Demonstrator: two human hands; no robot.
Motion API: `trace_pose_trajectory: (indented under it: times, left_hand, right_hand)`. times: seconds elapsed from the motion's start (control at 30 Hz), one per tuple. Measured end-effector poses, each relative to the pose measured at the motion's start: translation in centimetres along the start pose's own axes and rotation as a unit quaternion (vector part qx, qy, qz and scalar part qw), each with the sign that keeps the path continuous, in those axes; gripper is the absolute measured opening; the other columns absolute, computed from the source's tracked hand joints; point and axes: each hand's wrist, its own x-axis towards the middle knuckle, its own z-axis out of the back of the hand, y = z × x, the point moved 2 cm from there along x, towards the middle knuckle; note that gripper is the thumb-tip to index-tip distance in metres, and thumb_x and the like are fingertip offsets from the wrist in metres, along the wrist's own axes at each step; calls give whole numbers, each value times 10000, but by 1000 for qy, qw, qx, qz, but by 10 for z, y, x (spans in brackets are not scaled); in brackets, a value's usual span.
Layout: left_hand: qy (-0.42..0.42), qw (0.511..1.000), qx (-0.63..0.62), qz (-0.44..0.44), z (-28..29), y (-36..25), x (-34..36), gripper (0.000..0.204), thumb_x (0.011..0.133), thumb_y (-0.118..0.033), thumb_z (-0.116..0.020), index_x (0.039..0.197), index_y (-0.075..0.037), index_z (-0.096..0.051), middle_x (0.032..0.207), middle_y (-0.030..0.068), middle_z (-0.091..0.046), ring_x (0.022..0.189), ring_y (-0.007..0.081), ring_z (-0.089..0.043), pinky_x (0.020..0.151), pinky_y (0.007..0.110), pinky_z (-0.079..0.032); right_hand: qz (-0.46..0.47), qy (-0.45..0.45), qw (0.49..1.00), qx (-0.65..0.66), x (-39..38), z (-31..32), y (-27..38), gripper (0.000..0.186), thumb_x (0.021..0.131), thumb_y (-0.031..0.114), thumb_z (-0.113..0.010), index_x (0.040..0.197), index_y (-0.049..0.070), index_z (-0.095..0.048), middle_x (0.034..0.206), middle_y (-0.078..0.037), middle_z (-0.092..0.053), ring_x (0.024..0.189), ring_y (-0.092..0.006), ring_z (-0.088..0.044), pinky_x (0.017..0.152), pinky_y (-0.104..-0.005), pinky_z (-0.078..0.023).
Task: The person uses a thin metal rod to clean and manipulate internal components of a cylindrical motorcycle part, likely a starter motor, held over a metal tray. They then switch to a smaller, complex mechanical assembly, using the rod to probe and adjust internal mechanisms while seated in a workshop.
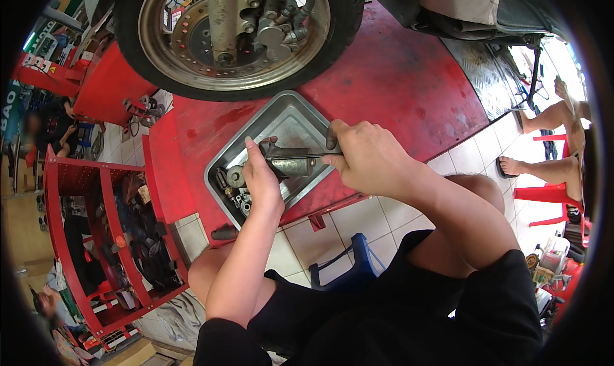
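Observation:
My left hand [259, 177] is closed around the near end of a grey cylindrical metal part [291, 167], which looks like a small motor, above a metal tray [294, 104]. In my right hand [371, 155] is a hand tool with a dark grip [331, 136] and a thin metal shaft. That shaft lies along the top of the cylinder, its tip near my left fingers; the exact contact is hidden. Beside my left wrist, inside the tray, lie a round metal cap [235, 176] and several small metal fittings [242, 203].
The tray rests on a red platform [409, 78] beneath a motorcycle front wheel [236, 88]. A red shelf rack [102, 238] stands at left. A blue stool [352, 267] is between my knees. At right, another person's legs [543, 166] show by red plastic chairs [543, 193].

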Motion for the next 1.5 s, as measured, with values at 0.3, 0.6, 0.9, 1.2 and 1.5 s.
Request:
trace_pose_trajectory:
  times: [0.3, 0.6, 0.9, 1.2, 1.5]
  left_hand:
    - [-1, 1000, -7, 17, 0, 4, 0, 593, 1049, -547, -337, 1146, -43, -634, 907, 69, -658, 760, 182, -648, 591, 339, -511]
    - [6, 1000, -4, 18, 1, 4, -1, 628, 1041, -577, -330, 1118, -38, -643, 885, 92, -679, 733, 168, -674, 566, 312, -530]
    - [3, 999, -2, 32, 1, 4, -3, 585, 1042, -564, -348, 1140, -57, -626, 907, 63, -663, 759, 176, -646, 563, 335, -495]
    - [-1, 999, -12, 39, 1, 4, -2, 583, 1038, -569, -361, 1135, -58, -625, 916, 67, -667, 765, 178, -652, 562, 333, -493]
    - [2, 999, -17, 32, 0, 5, -3, 582, 1036, -572, -364, 1132, -61, -625, 917, 66, -664, 782, 176, -653, 567, 332, -495]
  right_hand:
    - [44, -28, 998, -43, 1, -4, -2, 289, 909, 259, -663, 886, -26, -619, 732, -212, -660, 706, -408, -675, 611, -487, -525]
    - [59, -45, 996, -44, -1, -7, -5, 247, 874, 211, -700, 927, -17, -620, 784, -188, -665, 729, -391, -680, 612, -474, -532]
    - [44, -16, 998, -34, 0, 0, 5, 216, 851, 150, -700, 942, -20, -604, 848, -195, -663, 767, -396, -679, 642, -481, -535]
    - [52, -57, 997, -13, 0, -2, 2, 195, 898, 158, -639, 889, -36, -628, 870, -206, -655, 837, -406, -664, 703, -480, -534]
    - [78, -53, 994, -54, -2, -7, -2, 221, 902, 165, -640, 971, -38, -588, 813, -204, -671, 798, -382, -686, 673, -468, -540]
